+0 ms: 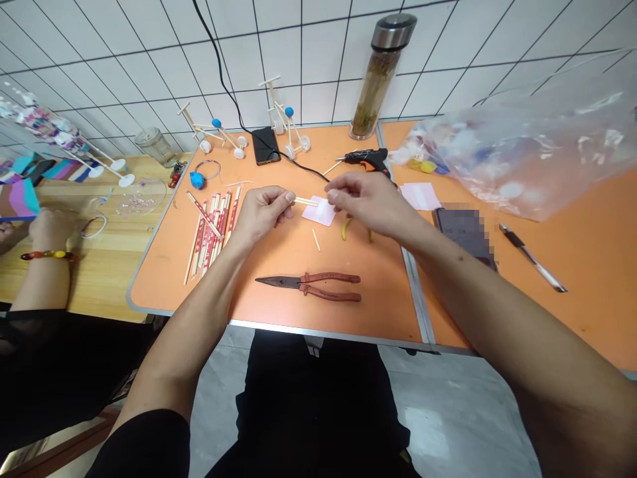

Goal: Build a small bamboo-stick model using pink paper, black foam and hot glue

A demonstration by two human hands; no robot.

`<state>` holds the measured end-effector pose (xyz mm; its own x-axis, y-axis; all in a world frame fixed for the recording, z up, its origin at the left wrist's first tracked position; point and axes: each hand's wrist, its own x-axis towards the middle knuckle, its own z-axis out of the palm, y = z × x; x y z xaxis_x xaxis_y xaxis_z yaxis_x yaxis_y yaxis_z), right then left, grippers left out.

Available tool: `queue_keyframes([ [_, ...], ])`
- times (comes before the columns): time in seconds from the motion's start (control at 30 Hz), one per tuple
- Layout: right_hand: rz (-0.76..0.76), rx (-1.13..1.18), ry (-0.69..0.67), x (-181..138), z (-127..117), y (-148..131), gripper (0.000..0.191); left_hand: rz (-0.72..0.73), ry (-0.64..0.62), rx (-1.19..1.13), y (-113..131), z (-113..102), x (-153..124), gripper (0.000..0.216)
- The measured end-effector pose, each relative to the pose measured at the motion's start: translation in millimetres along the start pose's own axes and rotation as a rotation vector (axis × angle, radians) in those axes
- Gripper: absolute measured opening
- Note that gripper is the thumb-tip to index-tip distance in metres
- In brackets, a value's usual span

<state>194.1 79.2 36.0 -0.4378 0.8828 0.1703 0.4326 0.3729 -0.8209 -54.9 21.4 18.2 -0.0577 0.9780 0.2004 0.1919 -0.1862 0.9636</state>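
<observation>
My left hand point(269, 209) pinches two short, thin wooden sticks point(306, 201) side by side, their free ends pointing right over a small pale pink sheet point(321, 212). Just right of those ends is my right hand point(365, 202), its fingers curled and the thumb near the fingertips; anything between them is too small to make out. Beneath it, the curved yellow handles point(344, 230) of a tool show, the rest hidden. A short loose stick point(316, 239) lies in front, and long-nose pliers with red handles point(331, 277) rest nearer me.
Paper-wrapped chopsticks point(213, 226) lie left. Behind stand two stick models point(223, 136) with blue balls, a phone point(266, 145), a glue gun point(365, 158) and a tall bottle point(377, 86). At right are a plastic bag point(537, 146) and a pen point(532, 257). Another person's arm point(47, 265) is left.
</observation>
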Motion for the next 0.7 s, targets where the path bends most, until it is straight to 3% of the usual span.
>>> queue_keyframes([
  [0.13,0.01,0.085,-0.07,-9,15,-7,0.015,-0.015,0.009,-0.017,2,4,-2,0.055],
  [0.7,-0.004,0.053,-0.061,-11,24,-5,0.017,0.03,-0.037,-0.02,-3,9,-1,0.054],
])
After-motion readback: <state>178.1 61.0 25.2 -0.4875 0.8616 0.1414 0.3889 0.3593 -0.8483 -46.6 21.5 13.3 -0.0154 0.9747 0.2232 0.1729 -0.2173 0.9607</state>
